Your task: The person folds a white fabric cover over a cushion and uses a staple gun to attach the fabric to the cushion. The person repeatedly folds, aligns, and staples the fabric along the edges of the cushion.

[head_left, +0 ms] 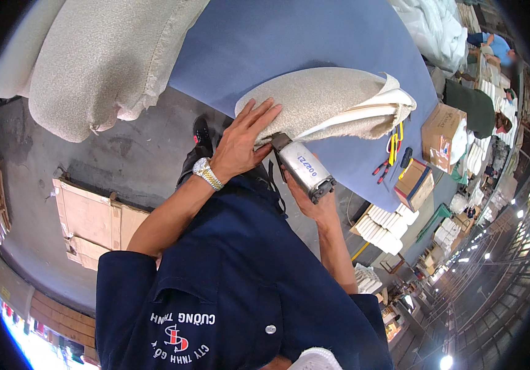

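— Seen from the head camera: bent over what?

— Over an upholstered piece (320, 92), curved and covered in beige fabric, lying on the blue-grey table (234, 49) close to the near edge and showing a pale inner layer along its right side.

— And with the left hand (240, 145)?

— Laid across the fabric at the piece's left end, with fingers straight and loosely parted, clasping nothing visible; brought by the thumb to just beside the dark nose of a silver tool (305, 166). Banded at the wrist with a metal watch (206, 172).

— With the right hand (308, 202)?

— Wrapped around that silver tool, with fingers mostly hidden behind its body; pointed nose-first at the piece's lower edge. Impossible to tell whether touching it.

— Set out on the table farther right?

— Strewn with red-handled pliers (380, 171) and a yellow tool (394, 143), near a small open box (414, 187).

— And at upper left?

— Filled by a larger beige upholstered form (105, 61), well apart from both hands.
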Demonstrator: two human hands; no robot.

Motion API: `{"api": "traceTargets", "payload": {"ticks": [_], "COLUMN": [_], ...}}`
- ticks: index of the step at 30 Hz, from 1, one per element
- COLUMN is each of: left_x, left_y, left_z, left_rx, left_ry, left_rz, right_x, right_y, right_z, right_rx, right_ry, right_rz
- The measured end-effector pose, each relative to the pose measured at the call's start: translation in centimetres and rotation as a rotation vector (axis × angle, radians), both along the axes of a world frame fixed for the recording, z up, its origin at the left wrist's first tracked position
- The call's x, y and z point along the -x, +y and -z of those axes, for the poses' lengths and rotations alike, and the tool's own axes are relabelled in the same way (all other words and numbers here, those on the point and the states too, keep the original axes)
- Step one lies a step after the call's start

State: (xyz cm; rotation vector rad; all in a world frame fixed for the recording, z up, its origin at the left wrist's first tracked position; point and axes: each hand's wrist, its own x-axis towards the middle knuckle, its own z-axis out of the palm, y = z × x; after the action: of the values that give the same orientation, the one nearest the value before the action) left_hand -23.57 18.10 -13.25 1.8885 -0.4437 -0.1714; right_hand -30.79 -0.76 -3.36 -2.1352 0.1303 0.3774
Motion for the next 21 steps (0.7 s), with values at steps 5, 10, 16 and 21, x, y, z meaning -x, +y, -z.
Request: {"api": "traceTargets", "payload": {"ticks": [5, 10, 16, 21], "left_x": [0.2, -0.1, -1.6, -2.8], "left_y": [-0.1, 0.0, 0.4, -0.2], "left_z": [-0.3, -0.4, -0.3, -1.5], "left_rx": [0.016, 0.033, 0.013, -0.045], "left_ry": [0.042, 0.034, 0.013, 0.042], "left_rz": [-0.001, -0.013, -0.005, -0.016], "right_x": [0.8, 0.6, -0.9, 1.7], "right_y": [-0.3, 0.8, 1.4, -1.5], "right_z": [1.9, 2.0, 2.2, 1.7], "right_rx": [0.073, 0.086, -0.018, -0.169], "right_ry": [-0.069, -0.161, -0.221, -0.334], "right_rz": [-0.052, -0.01, 0.049, 0.275]}}
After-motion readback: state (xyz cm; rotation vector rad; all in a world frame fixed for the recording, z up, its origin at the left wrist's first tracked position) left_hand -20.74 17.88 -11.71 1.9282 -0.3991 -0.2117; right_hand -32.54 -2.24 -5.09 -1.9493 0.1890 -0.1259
